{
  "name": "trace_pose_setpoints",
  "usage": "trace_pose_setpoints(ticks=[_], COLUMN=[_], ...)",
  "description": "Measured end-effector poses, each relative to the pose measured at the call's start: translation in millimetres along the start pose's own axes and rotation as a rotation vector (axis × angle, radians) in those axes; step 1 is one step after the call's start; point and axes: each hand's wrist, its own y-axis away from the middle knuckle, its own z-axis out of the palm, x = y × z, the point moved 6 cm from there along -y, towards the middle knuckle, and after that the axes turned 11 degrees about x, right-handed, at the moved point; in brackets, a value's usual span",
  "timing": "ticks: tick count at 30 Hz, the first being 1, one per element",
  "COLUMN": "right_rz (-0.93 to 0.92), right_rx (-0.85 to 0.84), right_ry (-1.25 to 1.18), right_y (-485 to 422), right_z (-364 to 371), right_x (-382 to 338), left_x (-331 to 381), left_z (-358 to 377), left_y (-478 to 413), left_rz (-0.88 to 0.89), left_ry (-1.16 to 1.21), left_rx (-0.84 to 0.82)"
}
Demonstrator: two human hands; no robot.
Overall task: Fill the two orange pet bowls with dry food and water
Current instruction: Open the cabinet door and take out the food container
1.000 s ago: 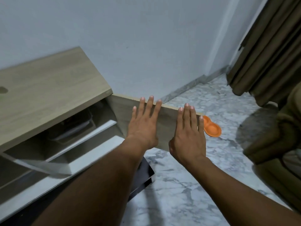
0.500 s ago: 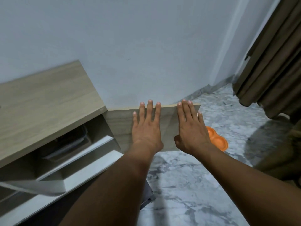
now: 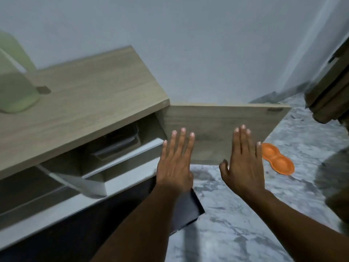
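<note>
while the cabinet door (image 3: 217, 133) stands swung wide, both palms hover flat before it — left hand (image 3: 174, 163) and right hand (image 3: 243, 165) with fingers straight and spread, gripping nothing. that likely leaves the shelf's clear container (image 3: 115, 146) reachable, perhaps the dry food. the joined orange pet bowls (image 3: 277, 160) lie on the marble floor (image 3: 245, 224) just past the door, apparently empty — a green jug (image 3: 13, 80) waits on top
</note>
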Motion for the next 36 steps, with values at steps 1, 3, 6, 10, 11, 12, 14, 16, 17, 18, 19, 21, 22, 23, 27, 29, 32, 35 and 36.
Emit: trace_pose_setpoints(ticks=[1,3,6,10,11,12,14,16,17,18,19,21,22,23,27,29,32,35,36], right_rz=[-0.027,-0.070,-0.107,-0.077,-0.070,-0.065,-0.065,-0.007,0.044,0.090,0.120,0.162,0.183,0.200,0.293,0.335,0.362,0.309,0.279], right_rx=[-0.040,-0.142,-0.221,-0.234,-0.240,-0.246,-0.253,-0.284,-0.306,-0.315,-0.315,-0.304,-0.298,-0.292,-0.255,-0.219,-0.219,-0.207,-0.203], right_ry=[-0.046,-0.163,-0.321,-0.507,-0.529,-0.536,-0.509,-0.480,-0.471,-0.477,-0.494,-0.562,-0.587,-0.604,-0.643,-0.644,-0.639,-0.655,-0.671], right_y=[13.6,35.5,43.8,26.0,19.2,11.6,-4.5,-18.7,-25.7,-32.5,-38.3,-47.3,-49.5,-50.7,-51.4,-50.9,-45.7,-36.3,-31.7], right_z=[10.9,36.3,58.5,67.5,69.8,72.7,78.4,86.8,90.8,94.8,97.4,104.4,106.9,108.9,113.6,112.8,108.7,104.6,102.7], right_x=[-11.8,-52.6,-118.7,-198.9,-217.0,-230.3,-254.2,-270.0,-274.6,-278.0,-281.0,-284.5,-284.9,-284.4,-277.6,-271.9,-267.3,-265.2,-264.4], left_x=[-13.1,-53.8,-113.7,-188.1,-206.1,-217.2,-241.4,-261.4,-269.3,-275.6,-279.6,-284.9,-288.4,-291.7,-299.0,-299.0,-292.5,-285.5,-282.9], left_z=[5.2,6.5,-0.6,-10.4,-7.7,-7.2,-5.2,-4.8,-0.5,4.8,9.5,15.7,19.4,25.7,36.7,32.1,16.4,5.6,3.1], left_y=[9.9,35.2,69.0,91.9,96.2,97.1,93.0,82.0,76.7,70.5,64.1,56.2,53.8,53.1,53.5,57.5,69.4,85.5,91.5], left_rz=[-0.020,-0.077,-0.152,-0.249,-0.270,-0.277,-0.402,-0.647,-0.760,-0.803,-0.810,-0.810,-0.815,-0.828,-0.857,-0.877,-0.877,-0.895,-0.885], left_ry=[0.000,0.025,0.008,-0.112,-0.120,-0.118,-0.026,0.196,0.297,0.334,0.348,0.341,0.345,0.354,0.379,0.370,0.397,0.488,0.520], left_rx=[-0.006,0.073,0.299,0.385,0.399,0.406,0.347,0.214,0.142,0.084,0.011,-0.081,-0.104,-0.124,-0.142,-0.074,0.090,0.211,0.242])
